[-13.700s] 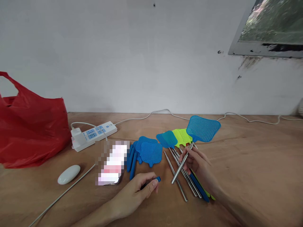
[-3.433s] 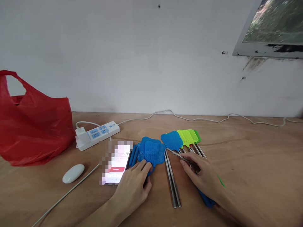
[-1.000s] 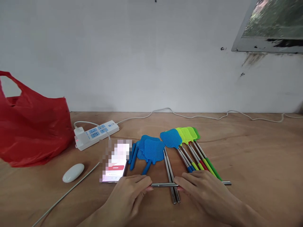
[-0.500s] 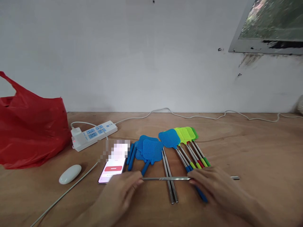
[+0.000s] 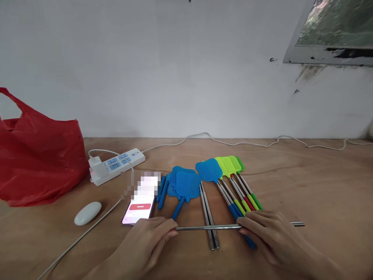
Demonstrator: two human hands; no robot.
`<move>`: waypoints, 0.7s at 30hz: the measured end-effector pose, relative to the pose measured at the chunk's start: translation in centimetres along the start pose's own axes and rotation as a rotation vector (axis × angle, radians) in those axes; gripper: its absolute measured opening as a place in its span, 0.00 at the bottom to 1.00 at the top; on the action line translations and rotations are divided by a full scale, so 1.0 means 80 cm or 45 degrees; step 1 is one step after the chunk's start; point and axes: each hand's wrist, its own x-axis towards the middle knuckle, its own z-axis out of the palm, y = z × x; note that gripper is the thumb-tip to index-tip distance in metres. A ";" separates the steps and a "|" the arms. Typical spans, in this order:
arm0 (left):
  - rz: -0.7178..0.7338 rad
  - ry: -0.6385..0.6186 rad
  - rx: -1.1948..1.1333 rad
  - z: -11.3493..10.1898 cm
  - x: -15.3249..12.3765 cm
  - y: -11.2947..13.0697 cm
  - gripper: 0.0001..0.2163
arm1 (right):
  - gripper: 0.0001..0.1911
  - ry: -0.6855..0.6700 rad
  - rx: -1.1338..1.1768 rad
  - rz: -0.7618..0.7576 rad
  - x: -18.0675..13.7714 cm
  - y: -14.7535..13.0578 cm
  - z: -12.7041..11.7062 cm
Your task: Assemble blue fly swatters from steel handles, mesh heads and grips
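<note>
A thin metal telescopic rod (image 5: pixel 208 227) lies level between my hands. My left hand (image 5: pixel 147 241) pinches its left end, and my right hand (image 5: pixel 269 237) grips it toward the right, with a short tip sticking out past the fingers. Under the rod, two more metal rods (image 5: pixel 208 214) rest side by side on the table. Several loose blue fly swatter heads (image 5: pixel 188 185) are piled beyond my left hand, beside blue handles (image 5: pixel 163 192). Fly swatters with blue, yellow-green and green heads (image 5: pixel 209 170) lie in a row beyond my right hand, which covers some of their handles.
A phone (image 5: pixel 140 206) with a lit screen lies left of the swatter heads. Around it are a white oval object (image 5: pixel 88 213), a white cable (image 5: pixel 80 237), a power strip (image 5: pixel 118 165) and a red plastic bag (image 5: pixel 40 155). A wall stands behind the wooden table (image 5: pixel 314 182).
My hands and the rod have come slightly nearer to me. My right hand has shifted a little to the right, and more of the rod shows past it.
</note>
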 end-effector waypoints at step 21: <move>-0.006 -0.094 -0.007 0.012 0.010 0.004 0.17 | 0.14 -0.188 0.055 0.163 0.028 -0.022 0.017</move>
